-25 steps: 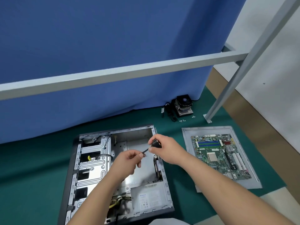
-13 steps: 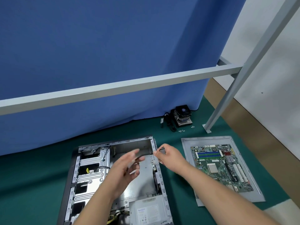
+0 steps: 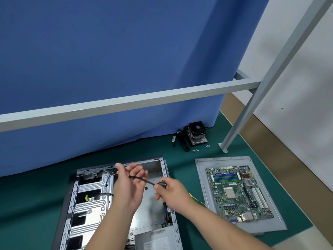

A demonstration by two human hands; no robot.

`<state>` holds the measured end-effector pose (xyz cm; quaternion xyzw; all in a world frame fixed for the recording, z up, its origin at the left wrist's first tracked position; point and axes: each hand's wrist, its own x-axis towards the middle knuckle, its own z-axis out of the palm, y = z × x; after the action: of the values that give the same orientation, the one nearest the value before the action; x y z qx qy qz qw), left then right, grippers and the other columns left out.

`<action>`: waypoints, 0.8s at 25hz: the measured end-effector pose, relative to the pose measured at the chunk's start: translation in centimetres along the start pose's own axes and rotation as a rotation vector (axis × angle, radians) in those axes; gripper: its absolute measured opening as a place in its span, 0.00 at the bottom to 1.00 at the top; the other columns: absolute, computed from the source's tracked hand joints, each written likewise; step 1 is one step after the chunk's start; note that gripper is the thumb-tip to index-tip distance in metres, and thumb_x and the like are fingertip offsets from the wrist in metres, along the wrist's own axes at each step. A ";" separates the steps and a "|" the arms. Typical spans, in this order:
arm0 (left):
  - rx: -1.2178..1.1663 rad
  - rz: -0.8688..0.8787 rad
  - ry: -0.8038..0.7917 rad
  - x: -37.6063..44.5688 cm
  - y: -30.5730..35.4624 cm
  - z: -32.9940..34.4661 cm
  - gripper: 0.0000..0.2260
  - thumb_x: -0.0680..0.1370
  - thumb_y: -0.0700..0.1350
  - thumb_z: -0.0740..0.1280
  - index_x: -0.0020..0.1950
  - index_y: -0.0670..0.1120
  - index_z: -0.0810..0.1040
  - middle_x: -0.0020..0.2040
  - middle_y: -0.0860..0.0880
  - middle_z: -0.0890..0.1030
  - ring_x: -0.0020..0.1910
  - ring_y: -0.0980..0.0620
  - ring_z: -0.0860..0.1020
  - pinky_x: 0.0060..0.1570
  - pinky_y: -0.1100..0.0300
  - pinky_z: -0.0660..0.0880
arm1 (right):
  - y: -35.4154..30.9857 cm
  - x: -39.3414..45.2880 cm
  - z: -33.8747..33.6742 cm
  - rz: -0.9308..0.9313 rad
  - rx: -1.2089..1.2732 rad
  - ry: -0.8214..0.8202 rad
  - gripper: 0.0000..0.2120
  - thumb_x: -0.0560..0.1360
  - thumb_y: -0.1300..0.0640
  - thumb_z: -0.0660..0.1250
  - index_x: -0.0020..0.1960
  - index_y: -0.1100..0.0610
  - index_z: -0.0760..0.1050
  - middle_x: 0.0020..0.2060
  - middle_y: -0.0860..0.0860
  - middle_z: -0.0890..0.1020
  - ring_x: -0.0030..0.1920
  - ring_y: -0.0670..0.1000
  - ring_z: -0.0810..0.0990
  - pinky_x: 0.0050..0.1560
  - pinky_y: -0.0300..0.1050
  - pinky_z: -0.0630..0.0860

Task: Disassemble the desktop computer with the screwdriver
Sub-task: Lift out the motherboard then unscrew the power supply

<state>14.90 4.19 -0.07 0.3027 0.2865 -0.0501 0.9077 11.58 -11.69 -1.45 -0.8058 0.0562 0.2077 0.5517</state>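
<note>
Two hands work above one opened computer case point(image 3: 100, 204) lying flat on the green mat point(image 3: 27, 204): the right hand point(image 3: 173, 193) grips the black handle of one screwdriver point(image 3: 153, 183), while the left hand point(image 3: 128, 186) pinches its shaft (fingers loosely spread). One motherboard point(image 3: 237, 193) rests on one grey side panel point(image 3: 201, 170) to the right; one CPU cooler point(image 3: 196, 135) sits near the blue curtain point(image 3: 126, 60).

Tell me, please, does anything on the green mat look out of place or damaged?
Nothing looks damaged. Only the small loose screws lie scattered on the green mat beside the removed cooler fan, where they could be lost. The motherboard lies flat on its panel.
</note>
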 end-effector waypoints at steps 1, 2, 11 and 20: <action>-0.016 -0.027 0.000 0.1 0.3 0.0 0.25 0.82 0.67 0.56 0.41 0.47 0.73 0.30 0.51 0.69 0.25 0.53 0.68 0.36 0.59 0.71 | 0.1 -0.2 0.1 -0.004 -0.032 -0.025 0.07 0.78 0.47 0.65 0.46 0.49 0.77 0.36 0.46 0.86 0.30 0.43 0.76 0.35 0.41 0.73; -0.009 -0.068 -0.006 0.1 0.4 0.0 0.25 0.81 0.68 0.56 0.37 0.49 0.70 0.28 0.52 0.62 0.24 0.54 0.59 0.29 0.61 0.64 | 0.2 -0.5 0.1 -0.013 -0.076 -0.048 0.07 0.77 0.46 0.66 0.46 0.49 0.78 0.36 0.46 0.86 0.30 0.43 0.76 0.34 0.40 0.73; 0.212 -0.461 -0.007 0.7 1.6 -2.1 0.25 0.83 0.65 0.58 0.32 0.50 0.63 0.23 0.53 0.55 0.23 0.54 0.48 0.20 0.65 0.51 | -1.4 -0.3 -2.1 -0.284 -0.516 -0.203 0.09 0.78 0.44 0.65 0.51 0.48 0.79 0.39 0.49 0.84 0.39 0.50 0.79 0.44 0.48 0.79; -0.032 0.154 0.107 1.4 0.5 0.6 0.21 0.80 0.67 0.63 0.57 0.50 0.72 0.36 0.51 0.73 0.32 0.52 0.69 0.36 0.57 0.67 | 0.5 0.5 0.4 0.047 -0.066 0.076 0.16 0.79 0.39 0.62 0.44 0.51 0.76 0.24 0.46 0.78 0.26 0.44 0.74 0.36 0.45 0.73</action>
<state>16.49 4.34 -0.24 0.3114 0.3110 0.0408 0.8970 11.80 -11.43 -2.23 -0.8292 0.0892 0.1918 0.5174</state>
